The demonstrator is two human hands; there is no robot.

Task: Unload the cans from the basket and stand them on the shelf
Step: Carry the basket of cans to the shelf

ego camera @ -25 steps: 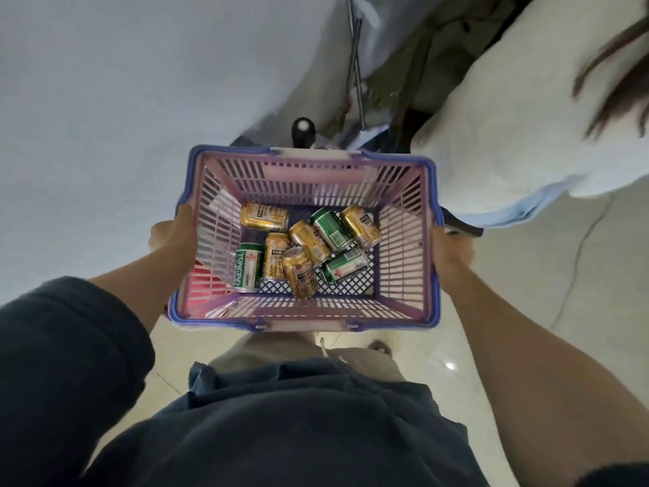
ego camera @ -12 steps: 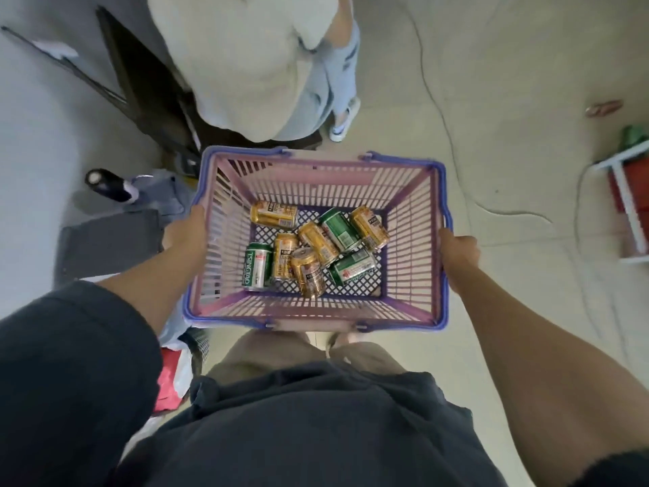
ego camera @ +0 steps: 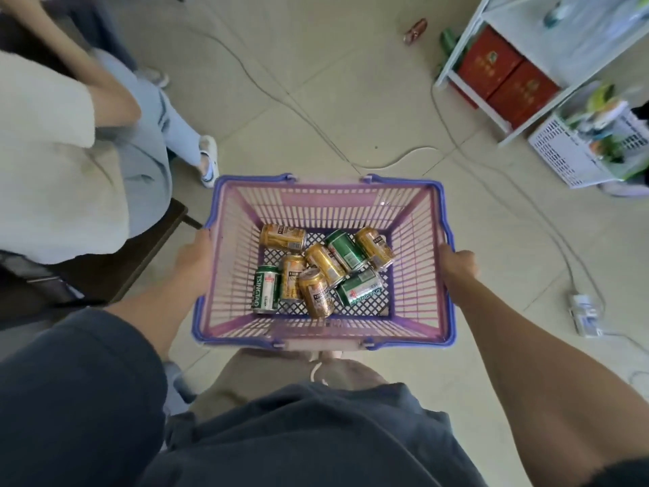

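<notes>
Head view, read from left to right. A seated bystander [ego camera: 59, 149] in pale clothing occupies the left margin, close beside the carrying path; the left hand [ego camera: 195, 258] is clasped on the left rim of the basket [ego camera: 325, 195], fingers wrapped over the outer wall and hidden from view; the basket, pink-walled with a purple rim, is held level in front of the body above the floor [ego camera: 351, 82]; the right hand [ego camera: 458, 263] grips the right rim in the same manner.

Contents: eight cans in all, every one lying on its side on the basket floor; five are gold, namely a gold can [ego camera: 283, 236] at the far left, three clustered at centre, and one at the far right; three are green, namely a green can [ego camera: 266, 289] at the near left, one at the far centre, and one at the near right. No can has yet been removed.

The shelf [ego camera: 498, 79], a white frame holding red boxes [ego camera: 505, 79], stands at the upper right, well apart from the basket; a white crate [ego camera: 576, 152] sits just beside it; cables [ego camera: 404, 163] and a power strip [ego camera: 584, 316] lie across the floor between.

Step in hand, by judgement: carrying the load to the shelf; done well by keeping both grips firm and the basket level so the loose cans do not roll, stepping over the cables, and setting the basket down near the shelf before lifting cans out singly and standing each upright.
</notes>
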